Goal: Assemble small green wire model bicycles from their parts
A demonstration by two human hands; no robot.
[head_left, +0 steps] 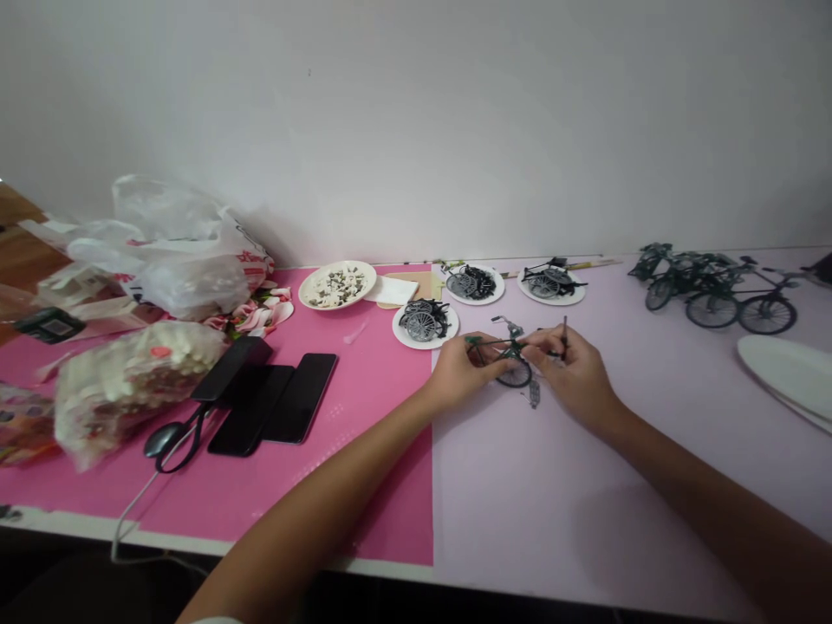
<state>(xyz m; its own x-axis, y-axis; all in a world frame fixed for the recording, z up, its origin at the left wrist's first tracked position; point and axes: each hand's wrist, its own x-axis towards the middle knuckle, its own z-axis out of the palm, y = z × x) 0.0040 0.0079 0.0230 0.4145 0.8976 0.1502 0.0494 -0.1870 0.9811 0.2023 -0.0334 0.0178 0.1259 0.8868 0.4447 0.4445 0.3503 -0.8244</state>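
Between both hands, over the pale lilac part of the table, is a small green model bicycle (515, 373) with a dark wheel and grey handlebars. My left hand (460, 374) holds its frame from the left side, fingers closed round it. The fingers of my right hand (572, 373) are pinched at its right side, with a thin dark stick (565, 336) rising from them. Which small part the right fingertips touch is too small to tell. A little grey part (534, 395) is just below the wheel.
Plates of black and grey parts (425, 324) and a bowl of small pieces (338, 286) sit behind the hands. Model bicycles (711, 290) stand at the back right, near white oval plates (789, 374). Phones (300, 399), a cable and plastic bags (188, 251) occupy the left.
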